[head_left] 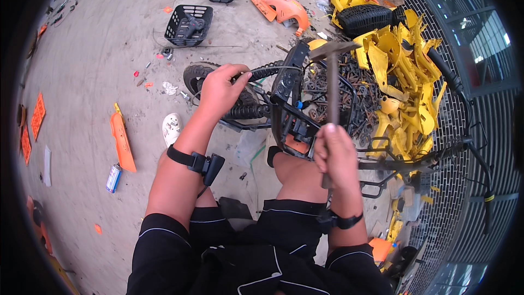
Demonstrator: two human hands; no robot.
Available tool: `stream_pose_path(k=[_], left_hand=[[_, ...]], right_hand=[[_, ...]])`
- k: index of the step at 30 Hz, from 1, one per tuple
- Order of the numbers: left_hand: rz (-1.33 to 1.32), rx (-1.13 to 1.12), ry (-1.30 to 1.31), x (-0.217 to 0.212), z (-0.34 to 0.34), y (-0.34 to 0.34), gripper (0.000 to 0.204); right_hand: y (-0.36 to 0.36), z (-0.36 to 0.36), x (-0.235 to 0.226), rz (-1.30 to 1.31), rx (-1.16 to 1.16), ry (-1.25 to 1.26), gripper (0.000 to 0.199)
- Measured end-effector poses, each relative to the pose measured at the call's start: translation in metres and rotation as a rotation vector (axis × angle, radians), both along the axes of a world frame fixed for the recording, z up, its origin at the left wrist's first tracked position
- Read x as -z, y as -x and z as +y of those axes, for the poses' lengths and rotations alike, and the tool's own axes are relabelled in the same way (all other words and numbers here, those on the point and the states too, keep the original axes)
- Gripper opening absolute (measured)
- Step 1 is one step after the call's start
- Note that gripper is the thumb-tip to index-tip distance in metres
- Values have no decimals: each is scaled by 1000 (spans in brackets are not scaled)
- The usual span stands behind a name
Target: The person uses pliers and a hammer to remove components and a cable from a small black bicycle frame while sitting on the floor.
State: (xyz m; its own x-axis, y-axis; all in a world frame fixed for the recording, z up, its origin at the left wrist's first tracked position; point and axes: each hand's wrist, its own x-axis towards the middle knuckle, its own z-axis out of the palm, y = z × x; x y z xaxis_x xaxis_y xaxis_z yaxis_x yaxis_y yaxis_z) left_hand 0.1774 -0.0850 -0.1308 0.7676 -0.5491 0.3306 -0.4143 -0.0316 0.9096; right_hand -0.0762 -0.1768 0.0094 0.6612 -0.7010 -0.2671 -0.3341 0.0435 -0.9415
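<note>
My right hand [337, 150] is closed round the shaft of a hammer [333, 90], which stands head up over the scrap. My left hand [222, 88] has its fingers pinched on a thin dark rod or cable [275, 69]; which of these it is, I cannot tell. That piece runs toward the black box-like part [287, 74] of a partly stripped scooter frame [297, 123]. Below and behind my left hand are the scooter's knobbly wheel [196, 75] and a black coil spring [248, 112]. The frame lies between my legs and the scrap heap.
Broken yellow plastic panels [420, 98] are heaped at the right beside rusty small metal parts [355, 95]. Two black baskets [203, 15] and an orange fender [289, 11] lie farther off. At the left are an orange strip [123, 139] and a spray can [113, 178].
</note>
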Motion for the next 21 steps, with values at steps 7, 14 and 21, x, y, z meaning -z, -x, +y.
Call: stream_pose_path(k=[7, 14, 21], left_hand=[[-47, -2, -10, 2, 3, -1, 15], [-54, 44, -22, -1, -2, 2, 15], [-78, 40, -25, 2, -1, 3, 16]], right_hand=[[7, 14, -62, -548, 44, 129, 36], [-16, 4, 21, 96, 26, -140, 32], [-3, 13, -63, -269, 47, 131, 34]])
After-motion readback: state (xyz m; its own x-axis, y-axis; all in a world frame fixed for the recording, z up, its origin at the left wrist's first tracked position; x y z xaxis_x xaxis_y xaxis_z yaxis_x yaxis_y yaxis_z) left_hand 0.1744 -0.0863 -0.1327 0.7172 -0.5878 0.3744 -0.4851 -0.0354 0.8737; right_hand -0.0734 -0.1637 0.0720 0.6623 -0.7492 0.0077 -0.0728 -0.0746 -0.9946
